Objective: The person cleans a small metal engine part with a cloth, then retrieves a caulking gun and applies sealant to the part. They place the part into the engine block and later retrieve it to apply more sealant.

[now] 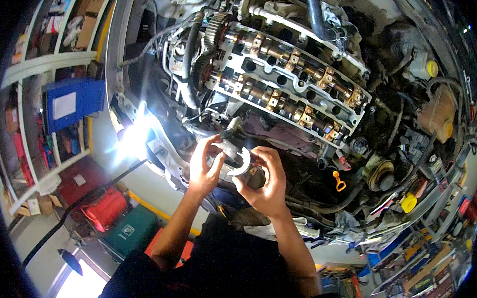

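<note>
My right hand [268, 184] pinches a pale, crescent-shaped piece [245, 163] between thumb and fingers, in front of the engine; its exact kind cannot be made out. Just left of it, my left hand [205, 168] is empty, with thumb and fingers spread apart beside a grey hose end [228, 147]. Beyond both hands lies the opened engine's cylinder head [280, 80], its cover off. Two camshafts [273, 101] run across it under bronze-coloured bearing caps, with toothed cam gears [214, 32] at their left end.
An orange dipstick handle [339, 182] sticks up right of my hands. A bright work lamp [136, 138] glares on the left, its black cable running down. Hoses and a tan reservoir [438, 115] fill the right of the bay. Shelves [51, 66] and a red toolbox [105, 209] stand left.
</note>
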Demonstrator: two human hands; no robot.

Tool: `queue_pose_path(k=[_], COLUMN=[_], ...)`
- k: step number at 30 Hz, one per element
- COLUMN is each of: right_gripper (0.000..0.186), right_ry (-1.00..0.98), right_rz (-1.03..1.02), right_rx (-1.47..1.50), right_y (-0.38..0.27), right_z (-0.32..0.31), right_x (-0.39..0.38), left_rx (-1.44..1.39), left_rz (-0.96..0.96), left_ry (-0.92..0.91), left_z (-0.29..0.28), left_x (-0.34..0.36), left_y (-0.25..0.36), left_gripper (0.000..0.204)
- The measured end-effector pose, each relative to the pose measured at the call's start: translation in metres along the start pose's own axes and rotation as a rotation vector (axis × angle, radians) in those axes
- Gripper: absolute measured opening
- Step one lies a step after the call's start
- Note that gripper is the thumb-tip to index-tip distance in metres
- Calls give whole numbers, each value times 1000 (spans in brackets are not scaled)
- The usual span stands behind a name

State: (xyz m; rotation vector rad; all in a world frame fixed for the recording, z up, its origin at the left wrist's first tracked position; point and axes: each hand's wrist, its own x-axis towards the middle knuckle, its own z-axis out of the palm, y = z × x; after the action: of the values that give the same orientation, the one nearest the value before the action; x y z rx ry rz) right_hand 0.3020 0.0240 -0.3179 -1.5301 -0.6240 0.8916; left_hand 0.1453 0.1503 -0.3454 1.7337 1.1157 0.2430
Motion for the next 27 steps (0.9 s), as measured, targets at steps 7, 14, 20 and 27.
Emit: queue_pose_path(k=[7,14,20,27], right_gripper=[68,67,68,68], right_ry=[61,104,164,162], right_rz=[-48,-72,-129,-133], right_rx=[44,40,-11,-48], right_y=[16,15,-2,-40], right_z=[-23,-34,-37,-32], right_x=[-3,-9,-27,-76], left_rx=[2,-24,-45,-155], left_rz=[-3,-26,-11,77], left_ry=[-57,-125,-147,-176], left_z=[25,34,24,-3], left_x=[-4,-8,-31,-80], left_y=[15,32,50,66], left_gripper=[48,49,49,45])
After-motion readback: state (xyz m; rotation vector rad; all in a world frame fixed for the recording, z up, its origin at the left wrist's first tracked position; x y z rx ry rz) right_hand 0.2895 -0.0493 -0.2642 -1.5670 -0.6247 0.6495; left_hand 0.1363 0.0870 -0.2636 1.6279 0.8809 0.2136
